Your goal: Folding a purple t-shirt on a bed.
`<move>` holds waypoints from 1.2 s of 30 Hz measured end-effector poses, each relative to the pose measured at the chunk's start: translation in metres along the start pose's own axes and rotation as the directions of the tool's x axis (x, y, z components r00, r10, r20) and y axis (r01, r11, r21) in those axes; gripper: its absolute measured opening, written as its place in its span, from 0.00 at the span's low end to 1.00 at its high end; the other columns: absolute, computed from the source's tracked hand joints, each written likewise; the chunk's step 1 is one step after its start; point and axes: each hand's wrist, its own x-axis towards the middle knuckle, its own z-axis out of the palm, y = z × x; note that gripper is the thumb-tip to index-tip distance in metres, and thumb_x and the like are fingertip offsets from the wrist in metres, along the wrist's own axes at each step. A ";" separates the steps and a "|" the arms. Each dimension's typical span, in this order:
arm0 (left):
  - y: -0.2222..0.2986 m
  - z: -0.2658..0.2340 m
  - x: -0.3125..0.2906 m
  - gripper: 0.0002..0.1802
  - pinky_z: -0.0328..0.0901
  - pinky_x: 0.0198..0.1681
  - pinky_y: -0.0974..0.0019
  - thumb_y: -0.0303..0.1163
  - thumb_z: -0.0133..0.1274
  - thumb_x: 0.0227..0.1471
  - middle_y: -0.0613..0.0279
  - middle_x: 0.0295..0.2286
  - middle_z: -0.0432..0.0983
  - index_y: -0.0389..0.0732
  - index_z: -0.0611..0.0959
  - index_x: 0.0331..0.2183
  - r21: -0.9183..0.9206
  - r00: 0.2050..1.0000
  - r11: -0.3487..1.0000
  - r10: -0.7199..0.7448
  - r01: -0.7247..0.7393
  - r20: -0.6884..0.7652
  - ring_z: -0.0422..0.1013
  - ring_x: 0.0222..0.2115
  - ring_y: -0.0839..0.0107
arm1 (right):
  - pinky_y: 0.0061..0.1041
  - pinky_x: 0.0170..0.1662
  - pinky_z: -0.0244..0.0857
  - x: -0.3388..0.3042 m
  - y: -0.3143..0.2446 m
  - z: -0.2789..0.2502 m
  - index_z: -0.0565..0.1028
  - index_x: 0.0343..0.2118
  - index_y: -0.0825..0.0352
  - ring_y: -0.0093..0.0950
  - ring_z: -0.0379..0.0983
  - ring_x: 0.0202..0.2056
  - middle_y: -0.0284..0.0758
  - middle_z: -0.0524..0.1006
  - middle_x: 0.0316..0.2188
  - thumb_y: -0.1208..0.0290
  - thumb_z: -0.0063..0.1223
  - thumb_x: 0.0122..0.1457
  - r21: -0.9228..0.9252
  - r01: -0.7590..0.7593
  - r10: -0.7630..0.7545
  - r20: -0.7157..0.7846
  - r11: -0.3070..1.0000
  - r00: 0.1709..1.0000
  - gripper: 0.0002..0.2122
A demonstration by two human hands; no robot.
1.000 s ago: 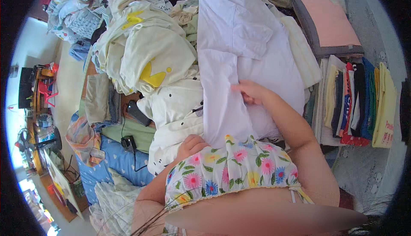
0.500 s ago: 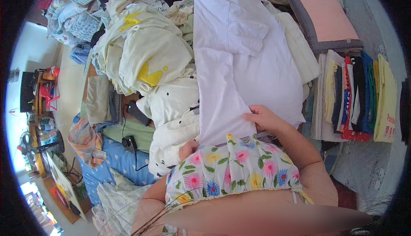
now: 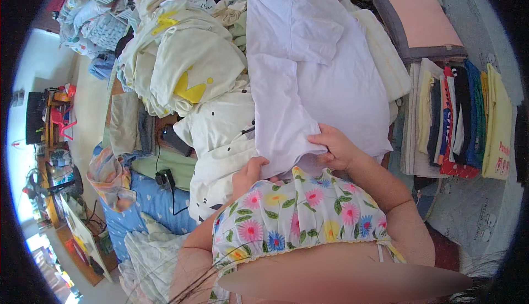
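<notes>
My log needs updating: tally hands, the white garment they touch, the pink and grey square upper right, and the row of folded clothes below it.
Hands (left hand, right hand): 2
White garment: 1
Pink and grey square: 1
Row of folded clothes: 1
Total: 5

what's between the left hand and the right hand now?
The white garment: its rumpled near end fills the stretch from the left hand to the right hand. Shows in the head view.
</notes>
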 end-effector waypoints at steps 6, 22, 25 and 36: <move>0.016 -0.004 0.013 0.30 0.66 0.24 0.59 0.47 0.63 0.37 0.51 0.24 0.74 0.40 0.70 0.38 0.039 0.997 0.999 -0.010 0.012 -0.072 0.73 0.22 0.55 | 0.12 0.09 0.43 0.006 -0.016 0.020 0.65 0.45 0.68 0.13 0.54 0.11 0.32 0.72 0.29 0.73 0.45 0.57 0.048 0.055 -0.050 -0.086 0.997 0.995 0.13; -0.022 -0.010 -0.007 0.21 0.63 0.21 0.60 0.33 0.58 0.34 0.59 0.16 0.72 0.47 0.73 0.36 0.215 0.997 0.974 -0.058 0.066 -0.046 0.71 0.18 0.58 | 0.15 0.12 0.52 -0.018 -0.006 0.000 0.63 0.50 0.68 0.14 0.62 0.15 0.32 0.73 0.29 0.75 0.42 0.50 -0.307 0.130 -0.164 -0.087 0.943 0.983 0.21; -0.025 -0.009 -0.013 0.17 0.62 0.19 0.60 0.32 0.57 0.35 0.61 0.14 0.69 0.48 0.73 0.33 0.149 0.988 0.988 -0.020 0.042 -0.152 0.69 0.16 0.60 | 0.20 0.18 0.61 -0.013 0.011 -0.010 0.62 0.52 0.69 0.21 0.67 0.18 0.33 0.74 0.27 0.75 0.42 0.50 -0.513 0.185 -0.268 -0.093 0.838 0.959 0.23; -0.040 -0.008 -0.005 0.13 0.60 0.19 0.67 0.25 0.56 0.34 0.62 0.15 0.68 0.45 0.69 0.26 0.097 0.996 0.994 -0.048 0.054 -0.071 0.66 0.15 0.66 | 0.34 0.46 0.64 -0.118 0.022 -0.106 0.71 0.45 0.65 0.40 0.70 0.43 0.44 0.72 0.42 0.69 0.57 0.44 -0.962 -0.170 -0.930 0.145 -0.212 0.337 0.21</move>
